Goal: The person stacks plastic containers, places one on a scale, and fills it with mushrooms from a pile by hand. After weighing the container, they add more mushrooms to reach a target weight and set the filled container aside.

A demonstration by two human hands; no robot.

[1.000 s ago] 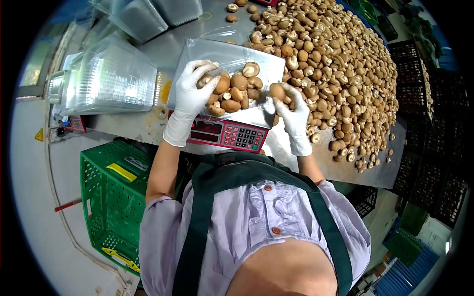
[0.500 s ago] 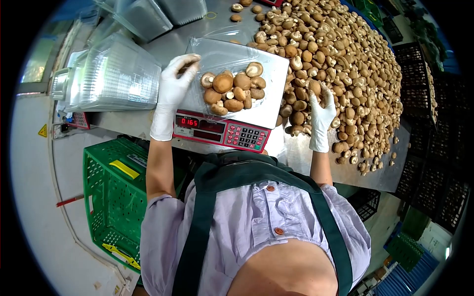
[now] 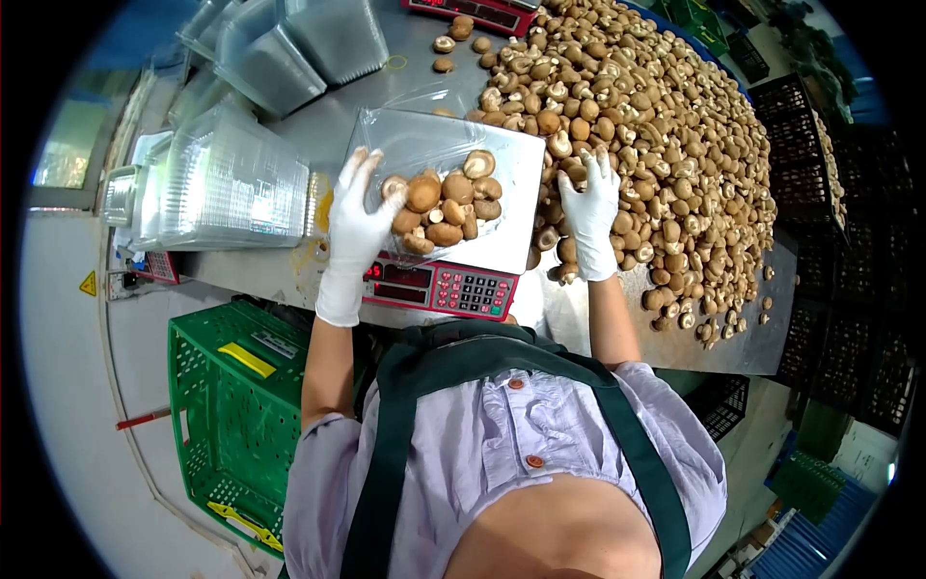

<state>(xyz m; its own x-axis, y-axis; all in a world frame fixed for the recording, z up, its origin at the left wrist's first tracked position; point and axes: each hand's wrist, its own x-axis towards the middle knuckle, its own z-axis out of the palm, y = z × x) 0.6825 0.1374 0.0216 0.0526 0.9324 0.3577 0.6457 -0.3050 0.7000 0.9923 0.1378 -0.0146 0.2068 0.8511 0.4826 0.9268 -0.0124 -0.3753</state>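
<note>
In the head view, a clear plastic tray (image 3: 386,130) of brown mushrooms (image 3: 444,234) rests on the metal plate (image 3: 526,183) of a red weighing scale (image 3: 444,289). My left hand (image 3: 359,222), in a white glove, is at the tray's left side, fingers apart, thumb beside the mushrooms. It covers part of the scale's red display. My right hand (image 3: 590,217), also gloved, is over the near left edge of a large mushroom pile (image 3: 666,145), to the right of the scale. Its thumb and fingers are spread, with mushrooms showing behind them.
Stacked clear plastic trays (image 3: 231,164) stand left of the scale, with more stacks (image 3: 333,43) behind. A second red scale (image 3: 473,12) is at the back. A green crate (image 3: 231,405) lies below the table at left. Black crates (image 3: 801,145) line the right.
My left hand has moved right and opened beside the mushrooms in the tray. My right hand has shifted left along the pile toward the scale. The view has shifted slightly.
</note>
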